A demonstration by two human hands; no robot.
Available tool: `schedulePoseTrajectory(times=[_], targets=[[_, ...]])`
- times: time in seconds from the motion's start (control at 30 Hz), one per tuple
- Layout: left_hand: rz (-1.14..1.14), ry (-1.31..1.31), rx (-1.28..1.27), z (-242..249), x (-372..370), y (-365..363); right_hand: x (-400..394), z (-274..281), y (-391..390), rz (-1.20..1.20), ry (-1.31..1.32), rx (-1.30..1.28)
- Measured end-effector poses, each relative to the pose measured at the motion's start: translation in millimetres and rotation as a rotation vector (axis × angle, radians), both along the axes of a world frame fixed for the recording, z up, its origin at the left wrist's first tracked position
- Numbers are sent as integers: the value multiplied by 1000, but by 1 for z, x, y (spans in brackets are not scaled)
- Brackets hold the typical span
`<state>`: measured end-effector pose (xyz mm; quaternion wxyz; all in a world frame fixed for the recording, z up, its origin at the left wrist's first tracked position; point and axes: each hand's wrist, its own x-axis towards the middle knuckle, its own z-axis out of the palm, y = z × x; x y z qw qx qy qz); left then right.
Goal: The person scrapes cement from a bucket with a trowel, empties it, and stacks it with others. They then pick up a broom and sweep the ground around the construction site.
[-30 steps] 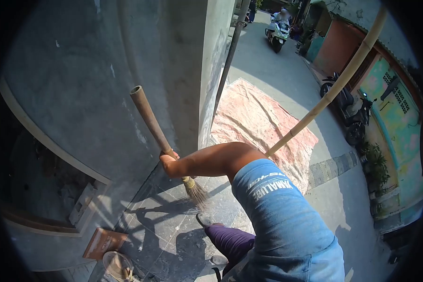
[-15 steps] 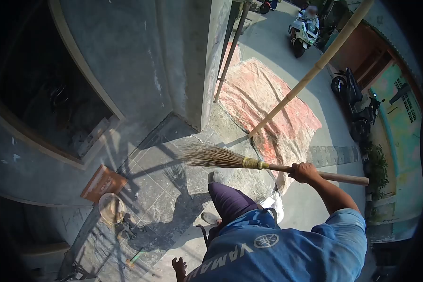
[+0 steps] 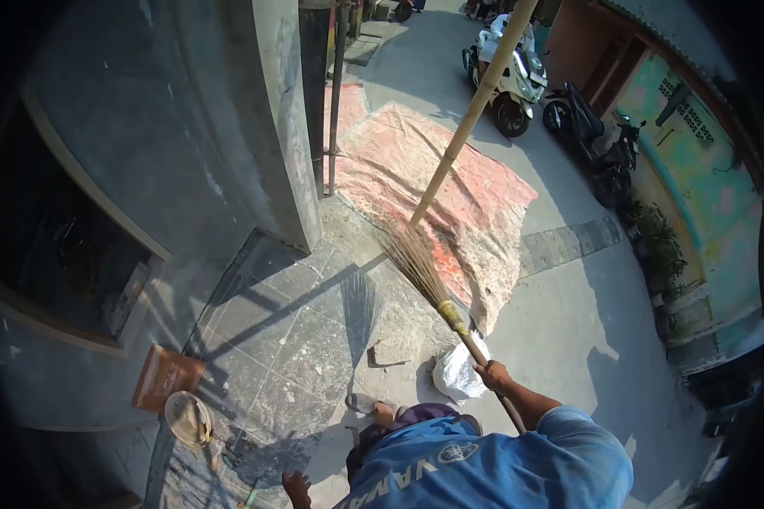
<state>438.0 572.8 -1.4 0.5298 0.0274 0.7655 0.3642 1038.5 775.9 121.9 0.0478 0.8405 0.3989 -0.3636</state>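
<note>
My right hand (image 3: 494, 376) is wrapped around the wooden handle of a stick broom (image 3: 447, 310), whose bristles are bound with yellow bands. The broom is raised and slants up and left, its bristles overlapping the edge of a dusty pink tarp (image 3: 484, 191) in view; its shadow falls on the grey tiles. Low in the view, my left hand (image 3: 297, 489) hangs with fingers apart and nothing in it. Beside the broom handle sits a white sack (image 3: 457, 373). A rough block (image 3: 392, 349) lies on the tiled floor (image 3: 289, 356) near my foot.
A bamboo pole (image 3: 467, 123) leans across the tarp. A round bucket (image 3: 188, 419) and a brown box (image 3: 168, 378) stand by the left wall. On the lane, a person rides a white scooter (image 3: 511, 81) near a parked black scooter (image 3: 598, 148). A grey pillar (image 3: 284, 127) rises at left.
The broom has swung from nearly level to a steep slant, bristles pointing up toward the tarp. My view has turned and shifted. The white scooter has come closer. My left hand stays low.
</note>
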Motion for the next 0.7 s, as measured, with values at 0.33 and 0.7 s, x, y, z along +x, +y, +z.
schedulePoseTrajectory(times=[0.33,0.7], targets=[[-194,-242,-154,-52,49,-64,5,-52,-23,13,163,97],[-334,-211,-47,-44,42,-77,-2,-100,-40,2,142,22]])
